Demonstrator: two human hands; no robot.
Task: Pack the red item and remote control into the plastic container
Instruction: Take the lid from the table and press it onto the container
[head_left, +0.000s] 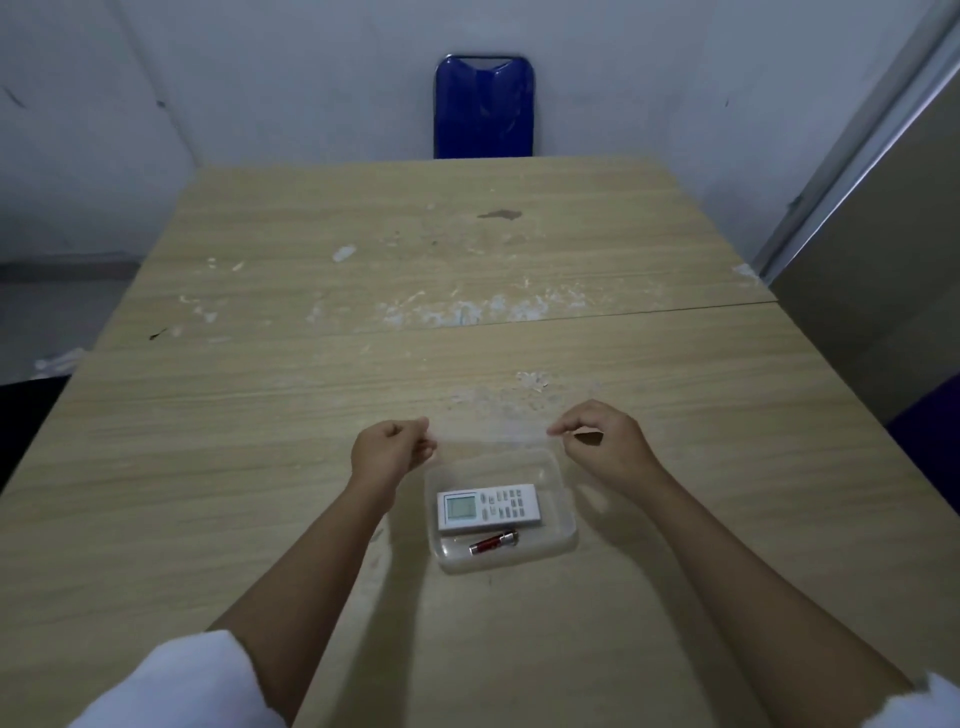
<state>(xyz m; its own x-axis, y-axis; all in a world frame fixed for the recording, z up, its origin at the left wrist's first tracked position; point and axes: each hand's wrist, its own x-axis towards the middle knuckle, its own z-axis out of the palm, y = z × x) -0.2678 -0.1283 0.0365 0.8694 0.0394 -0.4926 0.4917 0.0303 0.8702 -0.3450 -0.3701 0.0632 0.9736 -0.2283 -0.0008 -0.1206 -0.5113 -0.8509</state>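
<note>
The remote control (488, 508) and the red item (492, 542) both lie inside the plastic container (563, 512), which sits on the table (260, 415) just in front of the person. The remote lies flat across the middle; the red item rests beside it, against the near wall.

Both hands hover above the container's far edge. The left hand (389, 449) and the right hand (605, 444) each have their fingers pinched together, and a faint clear sheet — most likely the container's lid (493, 436) — seems to stretch between them. It is nearly invisible against the table, so its exact outline cannot be told.

The step in hand appears to be closing the container. The risks follow from the lid:

- Held only by two pinched ends, it may slip from one hand and drop askew.
- Brought down out of line with the rim, it may fail to seat — one corner riding up.
- Pressing on one side could tip or slide the light container, shifting the contents.
- The red item looks round and could roll if the container is jolted.
</note>
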